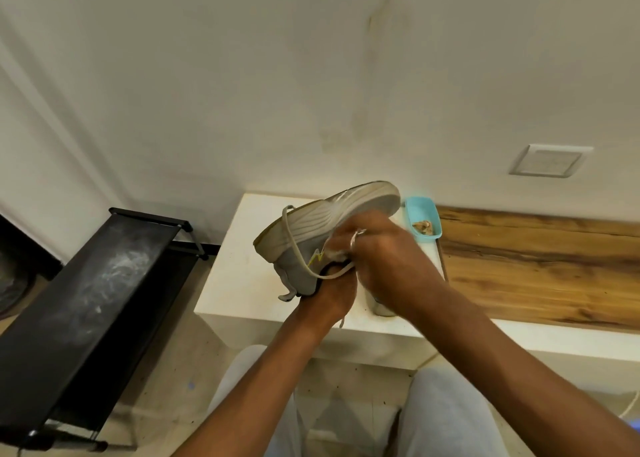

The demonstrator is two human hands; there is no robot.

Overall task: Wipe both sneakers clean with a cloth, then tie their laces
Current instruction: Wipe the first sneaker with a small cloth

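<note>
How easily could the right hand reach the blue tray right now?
Probably yes: the blue tray sits just beyond the right hand, with only the toe of the raised sneaker overlapping its left edge. But its fingers look busy pressing a cloth to the sneaker, so they would need to let go first.

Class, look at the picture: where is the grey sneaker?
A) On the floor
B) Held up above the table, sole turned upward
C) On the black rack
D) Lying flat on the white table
B: the left hand holds the sneaker up above the white table, with its pale sole facing up.
</note>
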